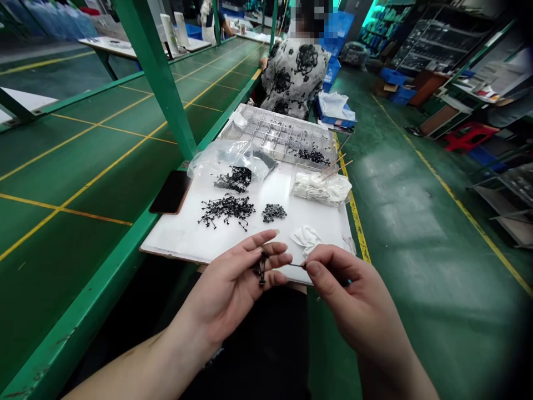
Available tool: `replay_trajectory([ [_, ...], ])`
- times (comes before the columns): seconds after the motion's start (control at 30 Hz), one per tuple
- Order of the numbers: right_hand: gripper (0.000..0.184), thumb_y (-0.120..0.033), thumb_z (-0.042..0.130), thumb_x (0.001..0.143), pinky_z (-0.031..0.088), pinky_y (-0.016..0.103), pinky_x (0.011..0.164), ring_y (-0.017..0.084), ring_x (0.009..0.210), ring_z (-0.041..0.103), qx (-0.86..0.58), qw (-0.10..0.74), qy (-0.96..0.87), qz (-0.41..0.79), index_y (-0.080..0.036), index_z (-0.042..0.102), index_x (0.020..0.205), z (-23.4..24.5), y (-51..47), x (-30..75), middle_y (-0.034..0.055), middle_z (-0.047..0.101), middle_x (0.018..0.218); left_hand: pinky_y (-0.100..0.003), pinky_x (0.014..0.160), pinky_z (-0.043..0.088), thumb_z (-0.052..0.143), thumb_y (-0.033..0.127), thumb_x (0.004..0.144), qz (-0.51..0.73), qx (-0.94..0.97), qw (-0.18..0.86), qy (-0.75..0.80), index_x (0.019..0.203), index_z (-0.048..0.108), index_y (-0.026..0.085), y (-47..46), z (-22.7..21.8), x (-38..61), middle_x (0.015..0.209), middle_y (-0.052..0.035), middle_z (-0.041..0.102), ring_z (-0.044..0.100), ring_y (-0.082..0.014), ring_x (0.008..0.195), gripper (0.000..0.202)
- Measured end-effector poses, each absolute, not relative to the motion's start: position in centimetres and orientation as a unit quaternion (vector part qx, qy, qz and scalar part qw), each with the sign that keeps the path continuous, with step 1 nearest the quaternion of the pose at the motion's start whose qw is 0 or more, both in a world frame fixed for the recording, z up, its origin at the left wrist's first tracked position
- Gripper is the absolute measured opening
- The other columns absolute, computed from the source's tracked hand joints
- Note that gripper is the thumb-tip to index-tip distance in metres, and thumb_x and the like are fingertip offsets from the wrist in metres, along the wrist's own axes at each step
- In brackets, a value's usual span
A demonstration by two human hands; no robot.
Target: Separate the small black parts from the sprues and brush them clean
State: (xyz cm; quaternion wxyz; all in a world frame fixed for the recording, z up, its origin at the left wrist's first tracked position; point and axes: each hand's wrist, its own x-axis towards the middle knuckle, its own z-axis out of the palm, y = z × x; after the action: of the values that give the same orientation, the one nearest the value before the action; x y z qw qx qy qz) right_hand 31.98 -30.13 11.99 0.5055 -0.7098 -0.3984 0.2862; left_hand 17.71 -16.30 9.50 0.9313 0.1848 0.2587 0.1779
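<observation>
A black sprig of parts is gripped between two hands at the near edge of a white board.

The black sprig (261,268) is pinched in the curled fingers of the left hand (227,294), and a thin black piece (296,265) is pinched by the right hand (350,294), just beside it. Three loose heaps (227,210) remain on the white board (175,241) at 12 o'clock, with more parts in a plastic bag (220,158). A small batch (312,156) is seen at the near right corner of the tray (275,133), and most other cells show no parts. How many parts are finished cannot be told. The board's near edge runs beneath the hands; the green worktop (125,161) stretches away at 9 o'clock, past a phone (170,191).
</observation>
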Motion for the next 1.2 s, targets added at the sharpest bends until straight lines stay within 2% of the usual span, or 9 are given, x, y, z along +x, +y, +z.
replay_trajectory([
  [0.13, 0.02, -0.042, 0.069, 0.1, 0.049, 0.018, 0.061, 0.009, 0.067, 0.061, -0.739, 0.468, -0.399, 0.274, -0.024, 0.076, 0.093, 11.3, -29.8, 32.4, -0.002, 0.071, 0.078, -0.041, 0.103, 0.064, 0.06, -0.002, 0.094, 0.185, 0.148, 0.937, 0.258, 0.129, 0.069, 0.008, -15.5, 8.9, 17.2, 0.132, -0.0224, 0.076, 0.071, -0.0343, 0.131, 0.038],
  [0.3, 0.02, -0.043, 0.072, 0.095, 0.047, 0.024, 0.053, 0.014, 0.063, 0.064, -0.818, 0.341, -0.424, 0.186, -0.025, 0.081, 0.094, 11.0, -29.0, 34.4, 0.0013, 0.076, 0.078, -0.041, 0.113, 0.06, 0.061, -0.007, 0.091, 0.2, 0.141, 0.946, 0.21, 0.13, 0.072, 0.013, -14.7, 8.4, 15.9, 0.143, -0.0185, 0.073, 0.064, -0.0333, 0.141, 0.045],
  [0.4, 0.019, -0.042, 0.073, 0.091, 0.043, 0.028, 0.05, 0.015, 0.054, 0.061, -0.843, 0.278, -0.442, 0.13, -0.025, 0.081, 0.089, 10.8, -27.1, 36.0, 0.001, 0.075, 0.072, -0.038, 0.112, 0.06, 0.064, -0.006, 0.093, 0.214, 0.151, 0.941, 0.214, 0.128, 0.074, 0.016, -13.9, 7.8, 15.2, 0.143, -0.0148, 0.074, 0.065, -0.0306, 0.139, 0.043],
  [0.5, 0.017, -0.038, 0.072, 0.089, 0.042, 0.03, 0.052, 0.016, 0.053, 0.06, -0.851, 0.214, -0.47, 0.096, -0.024, 0.08, 0.083, 9.6, -23.9, 37.2, 0.0017, 0.074, 0.07, -0.037, 0.109, 0.063, 0.065, -0.002, 0.095, 0.21, 0.163, 0.931, 0.248, 0.124, 0.074, 0.015, -12.8, 6.7, 14.7, 0.137, -0.0157, 0.077, 0.071, -0.0296, 0.133, 0.034],
  [0.7, 0.017, -0.023, 0.063, 0.091, 0.047, 0.032, 0.07, 0.021, 0.076, 0.069, -0.836, 0.109, -0.53, 0.084, -0.021, 0.079, 0.085, 5.3, -15.3, 38.2, 0.0064, 0.079, 0.085, -0.035, 0.093, 0.069, 0.058, 0.003, 0.102, 0.192, 0.149, 0.901, 0.359, 0.105, 0.066, 0.015, -10.1, 3.6, 13.9, 0.116, -0.0164, 0.082, 0.082, -0.025, 0.108, 0.015],
  [0.87, 0.032, -0.031, 0.053, 0.102, 0.045, 0.029, 0.07, 0.017, 0.081, 0.068, -0.835, 0.064, -0.544, 0.054, -0.014, 0.08, 0.095, 3.7, -9.4, 38.7, 0.0076, 0.074, 0.089, -0.032, 0.079, 0.071, 0.058, 0.009, 0.104, 0.2, 0.153, 0.895, 0.367, 0.106, 0.066, 0.014, -8.0, 2.2, 13.6, 0.106, -0.0129, 0.082, 0.083, -0.0215, 0.087, 0.009],
  [0.97, 0.028, -0.034, 0.06, 0.103, 0.049, 0.028, 0.069, 0.016, 0.077, 0.067, -0.824, 0.05, -0.561, 0.069, -0.016, 0.078, 0.096, 3.7, -8.0, 39.1, 0.0046, 0.074, 0.086, -0.033, 0.082, 0.071, 0.056, 0.008, 0.104, 0.218, 0.133, 0.899, 0.355, 0.106, 0.067, 0.014, -7.3, 1.8, 13.6, 0.106, -0.0128, 0.081, 0.083, -0.0218, 0.09, 0.012],
  [1.07, 0.018, -0.03, 0.067, 0.097, 0.046, 0.031, 0.065, 0.019, 0.069, 0.067, -0.826, 0.05, -0.557, 0.073, -0.019, 0.082, 0.094, 4.5, -8.9, 38.7, 0.0063, 0.076, 0.08, -0.035, 0.09, 0.07, 0.055, 0.006, 0.104, 0.232, 0.113, 0.905, 0.34, 0.1, 0.067, 0.013, -7.0, 1.8, 13.9, 0.104, -0.0133, 0.081, 0.083, -0.0226, 0.097, 0.014],
  [1.2, 0.016, -0.034, 0.07, 0.096, 0.048, 0.033, 0.069, 0.02, 0.071, 0.068, -0.812, 0.102, -0.572, 0.059, -0.024, 0.08, 0.104, 7.6, -13.8, 35.8, 0.0043, 0.076, 0.086, -0.037, 0.097, 0.067, 0.055, 0.006, 0.104, 0.237, 0.101, 0.917, 0.305, 0.096, 0.069, 0.012, -7.3, 2.7, 14.6, 0.108, -0.0167, 0.081, 0.081, -0.0241, 0.106, 0.017],
])
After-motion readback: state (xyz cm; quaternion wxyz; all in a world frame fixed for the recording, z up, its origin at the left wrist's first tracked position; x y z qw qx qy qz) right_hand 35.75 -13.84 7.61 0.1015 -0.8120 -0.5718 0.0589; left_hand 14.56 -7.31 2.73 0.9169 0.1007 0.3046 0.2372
